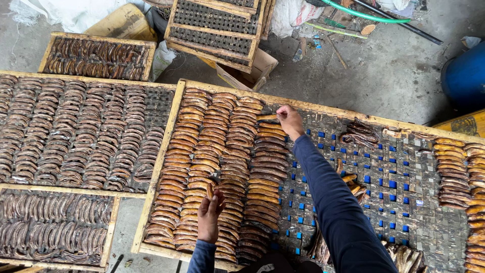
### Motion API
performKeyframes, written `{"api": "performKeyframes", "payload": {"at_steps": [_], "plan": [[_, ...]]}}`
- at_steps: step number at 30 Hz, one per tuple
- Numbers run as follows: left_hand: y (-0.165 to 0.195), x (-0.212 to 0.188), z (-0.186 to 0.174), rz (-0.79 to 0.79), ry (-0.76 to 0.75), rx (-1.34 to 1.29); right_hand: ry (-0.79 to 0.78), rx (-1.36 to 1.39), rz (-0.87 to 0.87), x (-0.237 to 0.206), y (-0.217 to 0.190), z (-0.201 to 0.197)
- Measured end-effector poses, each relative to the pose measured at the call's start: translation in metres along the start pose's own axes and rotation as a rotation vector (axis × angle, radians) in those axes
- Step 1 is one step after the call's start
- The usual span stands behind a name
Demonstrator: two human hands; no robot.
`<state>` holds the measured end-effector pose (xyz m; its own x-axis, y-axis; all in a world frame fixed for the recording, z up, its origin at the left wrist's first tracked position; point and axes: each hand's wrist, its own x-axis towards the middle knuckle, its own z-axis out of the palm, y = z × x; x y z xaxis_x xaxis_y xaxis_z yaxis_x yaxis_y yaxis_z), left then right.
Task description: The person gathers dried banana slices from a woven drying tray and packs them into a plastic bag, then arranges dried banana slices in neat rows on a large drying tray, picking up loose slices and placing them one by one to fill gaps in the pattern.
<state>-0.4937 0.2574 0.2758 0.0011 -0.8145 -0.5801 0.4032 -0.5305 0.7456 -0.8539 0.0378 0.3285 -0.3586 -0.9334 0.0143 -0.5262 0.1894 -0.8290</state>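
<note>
Nearest, left hand (209,218) pinches one dried banana (209,191) over the wooden tray (160,161); right hand (290,121) holds another banana piece (268,117) at the rows' far end.

Glossy, wrinkled dried bananas (222,151) lie on a woven-strip mesh tray (404,202) with a rough wooden frame (151,187).

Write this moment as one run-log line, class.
left hand: holds dried banana | right hand: places banana strip atop row | wooden mesh tray: half filled

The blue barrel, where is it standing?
The blue barrel stands at the right edge of the head view, on the concrete floor just beyond the wooden drying tray's far corner.
</note>
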Motion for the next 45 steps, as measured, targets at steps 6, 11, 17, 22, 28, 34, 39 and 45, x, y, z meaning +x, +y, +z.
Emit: {"api": "performKeyframes", "payload": {"at_steps": [6,11,17,22,28,34,39,45], "plan": [[0.004,0.004,0.011,-0.001,-0.019,0.043,-0.054,-0.217,-0.023,-0.013,0.003,-0.013],[0.012,0.006,0.036,0.028,-0.08,0.058,-0.032,-0.251,-0.126,-0.017,0.012,-0.013],[0.026,0.003,0.069,0.013,-0.223,0.056,0.06,-0.309,-0.195,-0.025,0.016,-0.009],[0.046,0.008,0.089,-0.045,-0.439,-0.058,-0.537,0.093,0.028,-0.058,-0.021,-0.005],[0.05,0.02,0.1,-0.13,-0.508,0.011,-1.011,0.387,-0.24,-0.113,-0.059,0.01],[0.039,0.027,0.085,-0.044,-0.209,-0.052,-0.593,0.252,-0.096,-0.065,-0.05,0.026],[0.023,0.013,0.051,0.031,-0.123,-0.013,-0.121,0.056,-0.091,-0.014,-0.021,0.024],[0.005,-0.003,0.016,0.03,-0.053,-0.007,0.088,-0.103,-0.085,-0.003,0.015,-0.002]]}}
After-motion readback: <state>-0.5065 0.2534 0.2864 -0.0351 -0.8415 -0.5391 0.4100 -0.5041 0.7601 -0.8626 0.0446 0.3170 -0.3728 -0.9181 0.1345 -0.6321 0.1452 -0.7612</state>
